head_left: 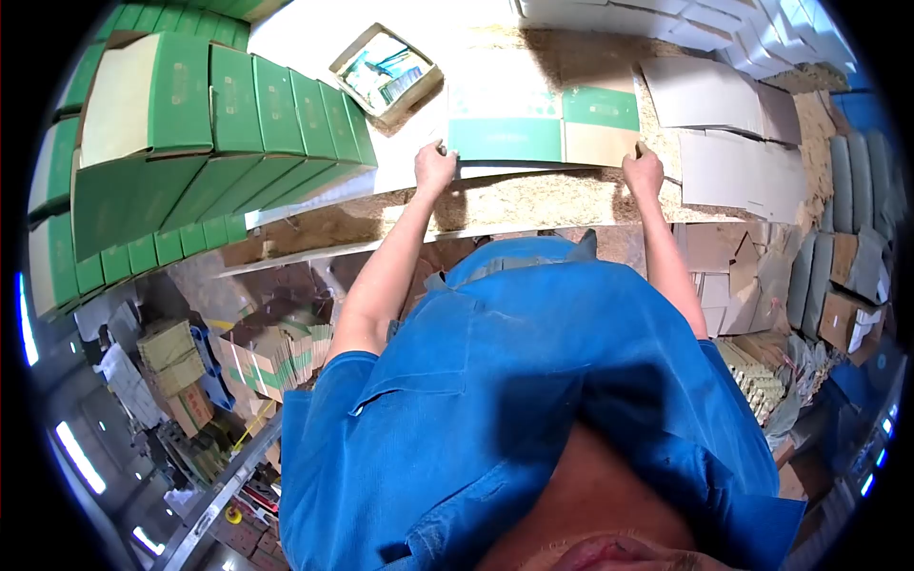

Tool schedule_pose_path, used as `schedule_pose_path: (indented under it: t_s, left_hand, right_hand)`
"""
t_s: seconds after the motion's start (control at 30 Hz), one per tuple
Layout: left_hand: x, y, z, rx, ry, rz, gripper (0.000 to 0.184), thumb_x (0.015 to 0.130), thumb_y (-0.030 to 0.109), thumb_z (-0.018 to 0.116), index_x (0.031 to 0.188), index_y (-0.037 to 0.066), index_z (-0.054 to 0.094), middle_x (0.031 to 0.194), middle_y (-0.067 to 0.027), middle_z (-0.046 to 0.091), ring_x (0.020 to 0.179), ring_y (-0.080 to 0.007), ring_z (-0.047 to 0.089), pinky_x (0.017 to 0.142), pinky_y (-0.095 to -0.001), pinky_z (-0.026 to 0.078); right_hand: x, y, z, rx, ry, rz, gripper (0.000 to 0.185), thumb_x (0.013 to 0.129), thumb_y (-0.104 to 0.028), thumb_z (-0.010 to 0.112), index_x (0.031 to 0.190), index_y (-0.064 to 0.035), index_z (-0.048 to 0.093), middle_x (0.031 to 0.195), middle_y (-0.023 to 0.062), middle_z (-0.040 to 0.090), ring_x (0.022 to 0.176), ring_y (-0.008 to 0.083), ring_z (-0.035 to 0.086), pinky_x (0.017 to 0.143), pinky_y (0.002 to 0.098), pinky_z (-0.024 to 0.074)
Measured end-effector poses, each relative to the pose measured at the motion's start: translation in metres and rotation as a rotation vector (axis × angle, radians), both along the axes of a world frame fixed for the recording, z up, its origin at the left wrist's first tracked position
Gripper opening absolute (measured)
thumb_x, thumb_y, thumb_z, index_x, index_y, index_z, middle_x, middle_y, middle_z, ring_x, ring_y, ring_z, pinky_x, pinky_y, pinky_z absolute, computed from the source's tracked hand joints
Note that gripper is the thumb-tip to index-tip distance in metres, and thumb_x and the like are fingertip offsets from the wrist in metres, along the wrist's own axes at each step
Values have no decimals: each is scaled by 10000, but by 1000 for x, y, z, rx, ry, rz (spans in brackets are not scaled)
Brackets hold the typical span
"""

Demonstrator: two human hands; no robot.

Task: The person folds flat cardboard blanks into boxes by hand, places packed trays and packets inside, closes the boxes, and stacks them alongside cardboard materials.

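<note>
A flat carton [505,141], printed green and white with a bare brown part at its right, lies on the workbench in front of me. My left hand [436,168] is closed at its near left corner, with the thumb side up. At the near right corner my right hand [644,174] is closed on the brown part. Both arms reach forward. The undersides of the fingers are hidden.
Green boxes [181,95] stand in rows at the left. A small open box [386,76] with papers inside sits behind the left hand. White-grey flat cartons [709,95] lie at the right of the bench [562,200]. White boxes [657,19] are stacked at the back.
</note>
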State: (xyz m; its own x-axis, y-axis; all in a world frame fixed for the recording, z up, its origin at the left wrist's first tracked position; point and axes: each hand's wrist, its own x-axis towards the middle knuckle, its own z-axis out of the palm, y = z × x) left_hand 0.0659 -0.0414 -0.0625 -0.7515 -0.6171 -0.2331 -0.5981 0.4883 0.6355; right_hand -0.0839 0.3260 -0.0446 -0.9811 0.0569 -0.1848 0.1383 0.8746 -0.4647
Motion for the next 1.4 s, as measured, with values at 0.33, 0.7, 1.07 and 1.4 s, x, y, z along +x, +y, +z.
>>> schedule_pose_path:
  t_s: [0.33, 0.7, 1.07, 1.4]
  left_hand:
    - [-15, -6, 41, 906, 234, 253, 250, 865, 195, 715, 979, -22, 665, 732, -66, 647, 557, -128, 590, 482, -248, 460]
    - [30, 20, 142, 1203, 203, 110, 298, 848, 58, 685, 1120, -35, 605, 935, -108, 678, 834, -192, 650, 750, -325, 548]
    - [9, 9, 125, 274, 489, -342, 468, 770, 178, 804, 1187, 42, 640, 1036, -124, 699, 866, -175, 656, 781, -325, 528]
    - [16, 17, 120, 693, 668, 53, 512, 832, 220, 769, 1265, 7, 597, 1107, -78, 661, 1006, -143, 596, 905, -282, 478]
  right_hand:
    - [1, -3, 39, -118, 222, -7, 421, 814, -165, 623, 1211, -23, 639, 1233, 185, 600, 1139, 320, 573, 1018, 401, 434]
    - [-51, 66, 128, -393, 211, -230, 278, 834, -260, 625, 889, -9, 730, 791, 95, 698, 695, 166, 613, 689, 335, 476]
    - [-82, 68, 59, -1328, -107, -255, 475, 1000, -432, 405, 1297, -80, 521, 1262, 129, 608, 1126, 269, 598, 968, 446, 423]
    - [-62, 5, 92, -1153, 1, -186, 519, 924, -499, 612, 1052, 2, 652, 991, 38, 633, 891, 131, 556, 811, 282, 436]
